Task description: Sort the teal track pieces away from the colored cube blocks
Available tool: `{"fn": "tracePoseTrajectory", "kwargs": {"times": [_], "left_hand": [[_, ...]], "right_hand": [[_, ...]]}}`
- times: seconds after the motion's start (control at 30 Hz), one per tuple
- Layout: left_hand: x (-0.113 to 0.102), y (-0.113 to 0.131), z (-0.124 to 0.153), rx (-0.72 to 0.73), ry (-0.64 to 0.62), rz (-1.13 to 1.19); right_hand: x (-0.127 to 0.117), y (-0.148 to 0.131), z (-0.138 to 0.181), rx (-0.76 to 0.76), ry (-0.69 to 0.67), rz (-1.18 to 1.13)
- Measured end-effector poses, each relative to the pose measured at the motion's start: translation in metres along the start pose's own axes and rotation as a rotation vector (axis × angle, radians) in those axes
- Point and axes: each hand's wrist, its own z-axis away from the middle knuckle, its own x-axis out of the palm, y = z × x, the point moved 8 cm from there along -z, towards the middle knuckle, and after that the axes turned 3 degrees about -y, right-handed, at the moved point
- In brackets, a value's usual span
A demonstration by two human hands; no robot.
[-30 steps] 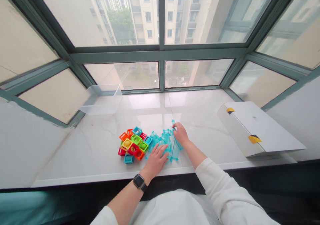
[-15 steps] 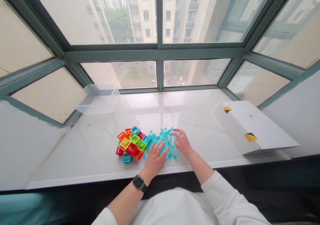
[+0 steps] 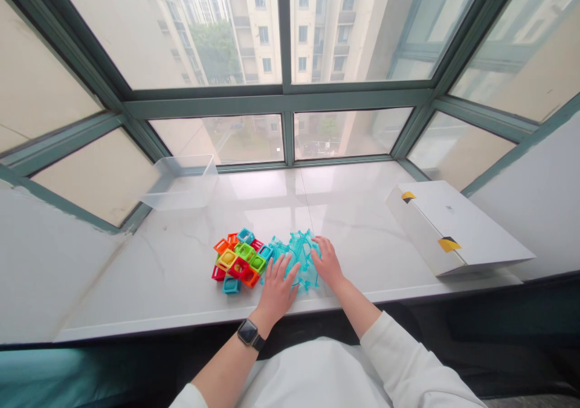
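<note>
While being pressed down, left hand (image 3: pixel 277 291): spread open on the blue tiles (image 3: pixel 299 252), apart from the right hand.
Right hand (image 3: pixel 327 262): curled against those tiles; whether they are being gripped cannot be told.
Blue tiles: being kept near the sill's (image 3: pixel 362 214) front edge, just beside the bright tiles (image 3: pixel 240 262).
Tub (image 3: pixel 181 183): being stood at the back edge.
Box (image 3: pixel 453 229): being laid at the right end.

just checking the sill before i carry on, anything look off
No damage or spill shows. The white flat box lies skewed to the edge of the marble sill, and the translucent teal plastic frames sit tangled at the left hand and right hand, beside the neater heap of coloured frames.
</note>
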Motion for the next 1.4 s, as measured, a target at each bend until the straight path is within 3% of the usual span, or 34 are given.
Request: {"fn": "tracePoseTrajectory", "kwargs": {"times": [0.27, 0.47, 0.67, 0.8, 0.93, 1.4], "left_hand": [[-0.007, 0.007, 0.008, 0.029, -0.027, 0.038], [-0.034, 0.016, 0.014, 0.038, 0.032, 0.113], [-0.056, -0.017, 0.036, -0.058, 0.171, 0.134], [-0.049, -0.037, 0.059, -0.122, 0.192, 0.082], [-0.032, -0.038, 0.073, -0.128, 0.172, 0.028], [-0.025, -0.041, 0.075, -0.177, 0.178, 0.001]], "right_hand": [[-0.019, 0.004, -0.004, 0.026, 0.024, -0.005], [-0.048, 0.017, 0.004, 0.118, 0.069, -0.072], [-0.070, 0.048, 0.043, 0.173, 0.115, -0.029], [-0.061, 0.051, 0.068, 0.108, 0.063, 0.032], [-0.053, 0.045, 0.071, 0.063, 0.035, 0.080], [-0.050, 0.049, 0.067, 0.081, 0.029, 0.115]]}}
